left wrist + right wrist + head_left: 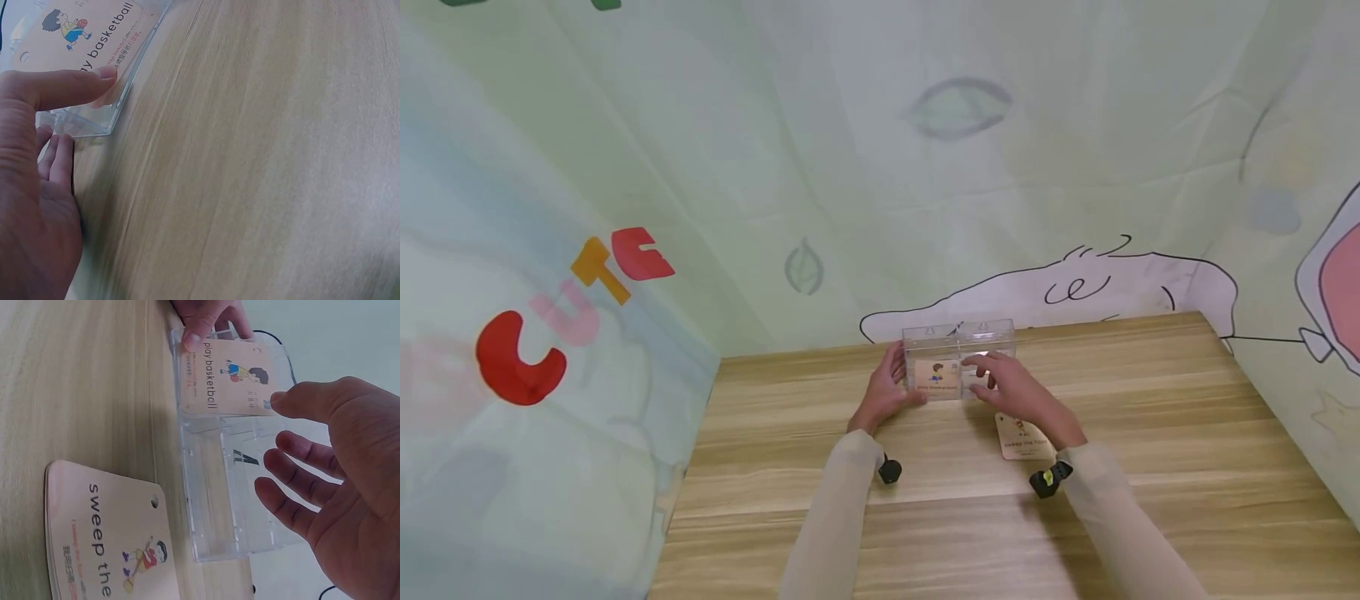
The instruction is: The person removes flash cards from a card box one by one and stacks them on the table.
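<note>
A clear plastic box (987, 335) with compartments stands at the back of the table. In its left compartment is a pink "play basketball" picture card (937, 381). My left hand (883, 393) grips the box's left end, thumb across the lower front and over the card in the left wrist view, the other fingers at the side. My right hand (1018, 390) is in front of the right compartment, fingers loosely bent and spread. In the right wrist view, one fingertip (280, 402) overlaps the card's corner; nothing lies in the palm.
A "sweep the floor" card stack (106, 531) with a punched hole lies on the wooden table (940, 533), under my right wrist in the head view. Directly behind the box rises a printed cloth wall (850, 183); another cloth side (587, 433) borders the table on the left.
</note>
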Available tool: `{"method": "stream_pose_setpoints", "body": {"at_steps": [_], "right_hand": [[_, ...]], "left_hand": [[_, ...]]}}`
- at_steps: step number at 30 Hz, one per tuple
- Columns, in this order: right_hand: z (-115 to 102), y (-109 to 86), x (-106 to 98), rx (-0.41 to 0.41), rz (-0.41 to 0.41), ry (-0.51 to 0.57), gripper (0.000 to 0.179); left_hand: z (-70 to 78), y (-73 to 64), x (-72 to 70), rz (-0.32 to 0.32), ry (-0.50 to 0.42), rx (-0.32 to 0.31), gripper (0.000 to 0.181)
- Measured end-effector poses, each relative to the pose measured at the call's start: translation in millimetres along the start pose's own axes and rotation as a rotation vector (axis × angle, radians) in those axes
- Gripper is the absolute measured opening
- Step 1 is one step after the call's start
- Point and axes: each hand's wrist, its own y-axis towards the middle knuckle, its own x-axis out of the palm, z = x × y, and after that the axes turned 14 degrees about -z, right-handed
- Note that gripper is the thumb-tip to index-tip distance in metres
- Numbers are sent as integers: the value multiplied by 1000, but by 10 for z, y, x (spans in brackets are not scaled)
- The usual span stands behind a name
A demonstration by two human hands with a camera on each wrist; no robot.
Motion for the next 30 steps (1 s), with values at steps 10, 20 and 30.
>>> {"method": "stream_pose_setpoints", "body": {"at_steps": [10,20,30], "right_hand": [[11,89,9,9,-16,15,44],[30,124,44,1,-23,15,40],[33,134,64,-5,-23,13,39]], "left_hand": [[24,5,-3,-7,7,-2,112],[17,6,5,-3,18,-24,110],[9,-3,7,6,21,-21,109]]}}
